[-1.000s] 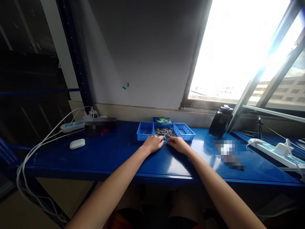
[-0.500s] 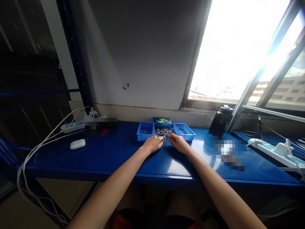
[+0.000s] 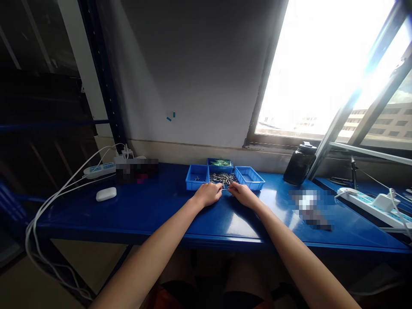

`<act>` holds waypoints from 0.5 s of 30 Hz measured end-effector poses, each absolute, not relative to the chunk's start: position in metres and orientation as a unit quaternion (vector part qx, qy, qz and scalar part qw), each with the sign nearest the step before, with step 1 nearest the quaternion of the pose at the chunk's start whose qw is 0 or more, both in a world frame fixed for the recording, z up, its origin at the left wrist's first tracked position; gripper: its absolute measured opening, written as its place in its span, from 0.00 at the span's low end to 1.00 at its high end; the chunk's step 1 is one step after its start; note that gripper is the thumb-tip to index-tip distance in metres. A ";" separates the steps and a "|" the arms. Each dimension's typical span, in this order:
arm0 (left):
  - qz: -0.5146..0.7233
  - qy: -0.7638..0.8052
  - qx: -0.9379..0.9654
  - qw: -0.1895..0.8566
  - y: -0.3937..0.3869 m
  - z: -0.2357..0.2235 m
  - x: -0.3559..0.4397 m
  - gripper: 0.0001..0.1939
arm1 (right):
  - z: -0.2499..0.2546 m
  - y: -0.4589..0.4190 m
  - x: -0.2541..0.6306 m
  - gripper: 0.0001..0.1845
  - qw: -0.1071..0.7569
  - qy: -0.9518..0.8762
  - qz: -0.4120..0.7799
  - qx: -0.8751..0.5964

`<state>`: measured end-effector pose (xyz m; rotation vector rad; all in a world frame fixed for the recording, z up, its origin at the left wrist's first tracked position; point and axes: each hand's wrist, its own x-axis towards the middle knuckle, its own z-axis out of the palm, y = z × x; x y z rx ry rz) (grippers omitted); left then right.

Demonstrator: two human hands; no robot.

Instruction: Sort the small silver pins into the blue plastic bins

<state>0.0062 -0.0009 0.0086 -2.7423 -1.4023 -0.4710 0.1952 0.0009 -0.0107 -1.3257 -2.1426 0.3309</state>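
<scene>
My left hand (image 3: 208,194) is closed, its fingertips pinched at the near edge of a pile of thin, dark and silvery metal pieces (image 3: 221,177). Close by on the other side, my right hand (image 3: 243,192) is also closed in a pinch. A thin metal piece (image 3: 225,189) spans the small gap between the two sets of fingertips; its exact kind is too small to make out. A blue bin (image 3: 196,186) left of the pile has a few similar pieces inside. Another blue bin (image 3: 253,184) sits at the right. Behind the pile, a third blue bin (image 3: 210,163) holds green plastic.
On the blue table (image 3: 154,206), a white case (image 3: 106,194) lies at left near a power strip (image 3: 99,170) and cables. A black bottle (image 3: 299,165) stands at right, near a blurred item (image 3: 310,208). Another power strip (image 3: 363,201) is at far right.
My right fingertips have shifted slightly, and a thin metal piece now shows between both hands. The view has moved a little; the bins stay in place.
</scene>
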 end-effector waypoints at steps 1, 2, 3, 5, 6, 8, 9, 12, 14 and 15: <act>-0.156 -0.449 -0.880 0.013 -0.002 0.010 0.006 0.14 | -0.011 0.001 0.195 0.12 0.293 -0.806 0.127 -0.498; -0.163 -0.445 -0.880 0.013 -0.003 0.010 0.006 0.15 | -0.011 0.001 0.195 0.13 0.291 -0.807 0.130 -0.498; -0.171 -0.441 -0.881 0.013 -0.003 0.011 0.006 0.15 | -0.011 0.001 0.195 0.13 0.288 -0.808 0.132 -0.498; -0.185 -0.433 -0.882 0.012 -0.004 0.012 0.007 0.14 | -0.012 0.002 0.195 0.13 0.284 -0.810 0.134 -0.496; -0.190 -0.428 -0.884 0.010 -0.004 0.012 0.007 0.14 | -0.012 0.002 0.195 0.13 0.282 -0.811 0.135 -0.494; -0.194 -0.418 -0.887 0.003 -0.004 0.012 0.007 0.14 | -0.012 0.003 0.195 0.13 0.281 -0.814 0.136 -0.491; -0.195 -0.415 -0.889 -0.001 -0.003 0.012 0.007 0.13 | -0.012 0.003 0.195 0.13 0.280 -0.814 0.136 -0.490; -0.207 -0.406 -0.890 -0.004 -0.002 0.011 0.007 0.13 | -0.012 0.002 0.195 0.13 0.280 -0.815 0.138 -0.489; -0.216 -0.400 -0.891 -0.002 -0.001 0.010 0.007 0.12 | -0.011 0.001 0.194 0.13 0.281 -0.817 0.137 -0.485; -0.219 -0.396 -0.892 -0.001 0.000 0.010 0.006 0.12 | -0.011 0.000 0.194 0.13 0.282 -0.818 0.136 -0.483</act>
